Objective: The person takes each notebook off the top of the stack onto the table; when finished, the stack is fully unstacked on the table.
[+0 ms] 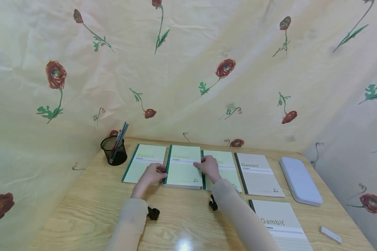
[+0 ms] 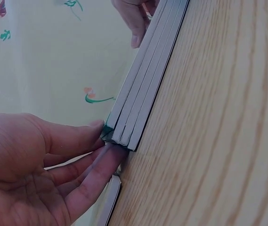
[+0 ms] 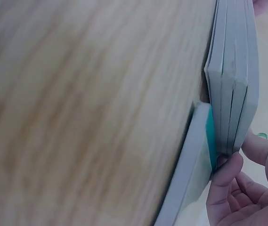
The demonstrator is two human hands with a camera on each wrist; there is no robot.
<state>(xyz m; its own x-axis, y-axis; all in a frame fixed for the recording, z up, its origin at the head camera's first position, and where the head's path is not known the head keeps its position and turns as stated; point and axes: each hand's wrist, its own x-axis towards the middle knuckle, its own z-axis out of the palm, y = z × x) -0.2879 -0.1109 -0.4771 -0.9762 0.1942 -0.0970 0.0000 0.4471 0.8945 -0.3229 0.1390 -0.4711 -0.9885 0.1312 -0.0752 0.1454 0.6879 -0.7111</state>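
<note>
A stack of several green-spined Gambit notebooks (image 1: 184,164) lies in the middle of the row on the table. At its spine side, my left hand (image 1: 153,173) pinches the edge, thumb at the top cover and fingers lower down, as the left wrist view shows. My right hand (image 1: 209,168) grips the opposite edge of the stack, with curled fingers (image 3: 224,181) against the page sides in the right wrist view. Another green-spined notebook (image 1: 144,157) lies left of the stack, partly behind my left hand. A third green-spined one (image 1: 227,170) lies to the right, partly covered by my right hand.
Further right lie a black-spined notebook (image 1: 259,174) and, nearer, another (image 1: 286,226) partly behind my right sleeve. A white case (image 1: 301,180) and a small white eraser-like block (image 1: 331,234) sit by the right edge. A black mesh pen cup (image 1: 114,151) stands back left.
</note>
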